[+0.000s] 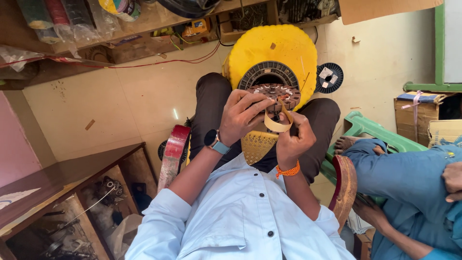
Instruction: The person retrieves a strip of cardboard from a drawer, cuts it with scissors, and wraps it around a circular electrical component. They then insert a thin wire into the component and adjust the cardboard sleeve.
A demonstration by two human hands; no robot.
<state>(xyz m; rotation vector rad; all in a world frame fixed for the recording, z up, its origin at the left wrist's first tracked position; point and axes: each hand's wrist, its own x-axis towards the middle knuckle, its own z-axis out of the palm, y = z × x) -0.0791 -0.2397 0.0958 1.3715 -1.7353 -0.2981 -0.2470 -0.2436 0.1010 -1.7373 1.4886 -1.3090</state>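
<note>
- Left hand (242,117) clenched on the round slotted motor core (275,95), fingers wrapped over its near rim, thumb pressed at the lower edge; smartwatch (214,140) strapped on that wrist.
- Right hand (294,139) pinched shut on a tan paper strip (277,120), strip bent into a loop just above that grip, its upper ends rising to the underside of the core.
- Motor core held up in the air over the lap, just above and between both grips, tilted flat side toward the camera, copper-brown slots around the ring.
- Orange beaded bracelet (288,170) around the right wrist, directly below that grip.
- Yellow woven seat (257,144) beneath both grips, showing between the dark trouser legs.
- Yellow round stool top (276,48) beyond the core, with a black ribbed ring (267,73) resting on it, partly hidden behind the core.
- Black wire spool (329,77) on the floor, to the right of and beyond the right grip.
- Another person in blue clothing (409,178) well off to the right of the right grip, seated by a green plastic chair (365,127).
- Wooden shelf with clutter (91,202) down and to the left of the left grip.
</note>
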